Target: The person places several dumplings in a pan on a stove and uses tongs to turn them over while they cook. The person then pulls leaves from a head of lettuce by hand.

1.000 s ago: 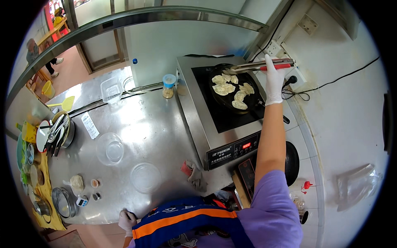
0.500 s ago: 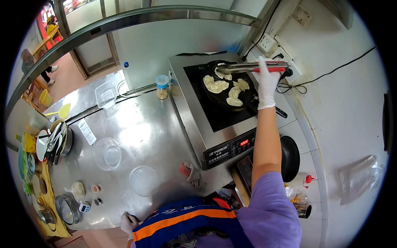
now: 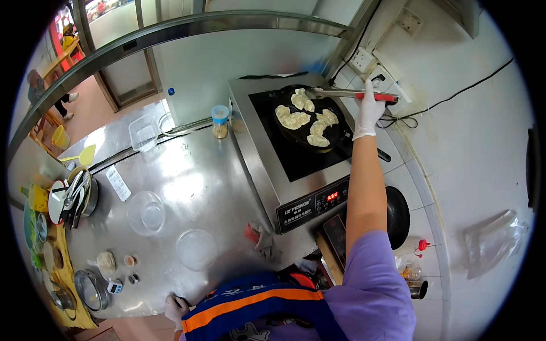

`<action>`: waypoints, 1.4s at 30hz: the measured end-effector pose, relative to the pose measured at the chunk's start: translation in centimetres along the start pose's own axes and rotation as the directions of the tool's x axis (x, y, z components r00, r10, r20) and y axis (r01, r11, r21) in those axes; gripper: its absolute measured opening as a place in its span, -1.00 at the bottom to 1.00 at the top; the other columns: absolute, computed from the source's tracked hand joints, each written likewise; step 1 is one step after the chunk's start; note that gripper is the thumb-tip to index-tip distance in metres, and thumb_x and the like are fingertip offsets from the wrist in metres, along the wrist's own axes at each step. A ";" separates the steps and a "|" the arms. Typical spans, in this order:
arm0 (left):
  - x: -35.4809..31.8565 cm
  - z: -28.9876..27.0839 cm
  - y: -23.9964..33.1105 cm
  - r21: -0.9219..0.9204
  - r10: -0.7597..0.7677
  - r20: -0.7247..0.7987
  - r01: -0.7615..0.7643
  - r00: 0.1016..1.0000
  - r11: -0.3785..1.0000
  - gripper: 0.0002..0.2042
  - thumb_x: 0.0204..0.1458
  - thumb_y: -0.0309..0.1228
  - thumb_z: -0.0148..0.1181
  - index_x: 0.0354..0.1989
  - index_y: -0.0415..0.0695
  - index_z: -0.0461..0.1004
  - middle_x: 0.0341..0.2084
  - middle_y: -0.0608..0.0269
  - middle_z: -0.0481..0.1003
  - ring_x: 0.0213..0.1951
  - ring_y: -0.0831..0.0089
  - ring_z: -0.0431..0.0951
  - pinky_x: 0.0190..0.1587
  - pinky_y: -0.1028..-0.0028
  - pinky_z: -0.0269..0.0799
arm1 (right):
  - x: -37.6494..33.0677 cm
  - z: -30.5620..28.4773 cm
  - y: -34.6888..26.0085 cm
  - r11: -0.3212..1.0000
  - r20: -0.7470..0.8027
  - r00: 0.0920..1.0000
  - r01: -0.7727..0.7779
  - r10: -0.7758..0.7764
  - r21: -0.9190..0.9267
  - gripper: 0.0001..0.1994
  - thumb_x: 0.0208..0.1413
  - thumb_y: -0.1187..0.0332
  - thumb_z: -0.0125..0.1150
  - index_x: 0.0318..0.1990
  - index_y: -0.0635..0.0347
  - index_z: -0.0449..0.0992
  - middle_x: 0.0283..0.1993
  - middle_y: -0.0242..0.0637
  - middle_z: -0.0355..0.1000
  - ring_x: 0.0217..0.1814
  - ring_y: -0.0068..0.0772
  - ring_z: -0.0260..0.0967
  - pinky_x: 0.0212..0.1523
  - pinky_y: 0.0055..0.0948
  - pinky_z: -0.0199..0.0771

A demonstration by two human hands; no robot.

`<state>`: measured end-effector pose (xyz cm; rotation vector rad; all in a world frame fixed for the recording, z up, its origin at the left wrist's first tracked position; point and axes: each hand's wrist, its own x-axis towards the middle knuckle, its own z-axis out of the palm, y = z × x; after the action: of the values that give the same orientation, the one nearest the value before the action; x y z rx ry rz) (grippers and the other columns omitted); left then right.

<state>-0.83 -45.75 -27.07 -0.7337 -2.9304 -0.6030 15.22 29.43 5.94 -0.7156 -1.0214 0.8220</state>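
My right hand [image 3: 368,112], in a white glove, is closed around metal tongs [image 3: 350,94] with red grips. The tongs' tips are at the far side of a black frying pan [image 3: 334,138], just beyond a pale dumpling [image 3: 302,100]. Several more dumplings [image 3: 293,118] lie in the pan, some touching each other. Under the pan is a steel-cased induction cooker [image 3: 259,165] with a lit red display. By the table's near edge, my gloved left hand [image 3: 175,308] is curled, with a small dark thing at its fingers that I cannot make out.
A blue-lidded jar [image 3: 220,122] stands left of the cooker. On the steel table [image 3: 176,182] are a clear bowl [image 3: 146,213], a round clear lid [image 3: 195,249], a grey cloth [image 3: 265,244] and a dough ball [image 3: 106,261]. A second black pan [image 3: 398,218] leans right of my forearm.
The tongs have shifted off the farthest dumpling, which now shows whole, toward the pan's far rim. My right hand has dropped slightly at the wrist. The left hand has hardly moved.
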 end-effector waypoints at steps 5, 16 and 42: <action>-0.1 0.2 0.2 0.008 0.005 -0.052 -0.004 0.999 1.000 -0.90 -0.01 -0.36 0.06 -0.44 -0.11 0.35 -0.49 0.10 0.46 -0.48 0.06 0.49 -0.47 0.19 0.40 | 0.9 1.1 2.2 0.997 0.017 0.997 -0.081 0.081 -0.016 -0.70 -0.02 0.26 0.40 -0.37 0.19 0.36 -0.36 -0.33 0.33 -0.39 -0.47 0.37 -0.37 -0.35 0.60; -0.5 0.3 -0.7 -0.062 0.015 0.004 -0.014 1.000 0.998 -0.91 0.00 -0.41 0.04 -0.35 -0.12 0.41 -0.46 0.11 0.48 -0.46 0.07 0.50 -0.44 0.21 0.43 | -2.0 2.5 -1.1 0.995 0.259 0.963 0.087 -0.070 -0.053 -0.76 -0.06 0.40 0.42 -0.37 0.20 0.41 -0.41 -0.41 0.38 -0.40 -0.57 0.36 -0.35 -0.56 0.41; 0.3 -0.4 1.1 0.022 -0.030 -0.049 0.031 0.998 0.999 -0.91 -0.03 -0.37 0.07 -0.44 -0.10 0.34 -0.47 0.12 0.47 -0.47 0.06 0.49 -0.45 0.19 0.41 | 8.0 0.2 4.5 0.901 0.101 0.926 -0.323 0.364 -0.288 -0.48 -0.11 0.20 0.47 -0.11 0.15 0.24 -0.33 -0.30 0.37 -0.42 -0.33 0.45 -0.35 -0.26 0.59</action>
<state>-0.59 -44.83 -26.27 -0.6635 -2.9040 -0.5806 16.21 38.53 5.86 -1.1006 -1.1752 1.0697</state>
